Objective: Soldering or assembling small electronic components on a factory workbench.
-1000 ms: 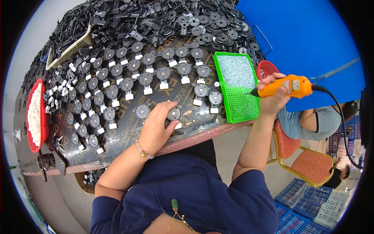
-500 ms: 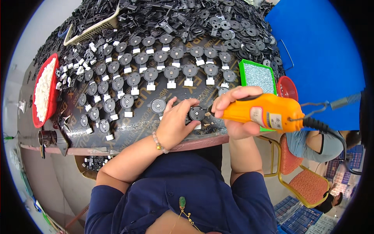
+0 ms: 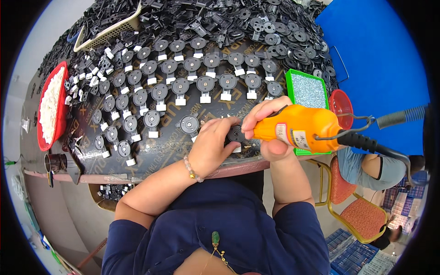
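The left hand (image 3: 211, 145) rests on the dark table top (image 3: 167, 149), thumb and forefinger curved in a pinch about the edge of a black disc assembly (image 3: 235, 134), which lies close to the table's front edge with its white block toward the person. The right hand (image 3: 269, 126) is wrapped around an orange electric screwdriver (image 3: 311, 126), nose aimed at that disc; its fingers hide the tip, so I cannot tell whether it touches. Other disc assemblies (image 3: 205, 83) lie in curved rows beyond, one just beside the left hand.

Right of the rows, a green tray (image 3: 289, 84) carries a layer of tiny silvery pieces at its far end, its near end mostly covered by the screwdriver. A red bowl (image 3: 339, 93) stands beside it, contents hard to make out. At the far left, a red tray (image 3: 63, 117) is filled with small white pieces. A beige perforated basket (image 3: 110, 33) sits amid a heap of black plastic parts (image 3: 192, 27). Below the table, a brown carton (image 3: 104, 205) holds black and white parts
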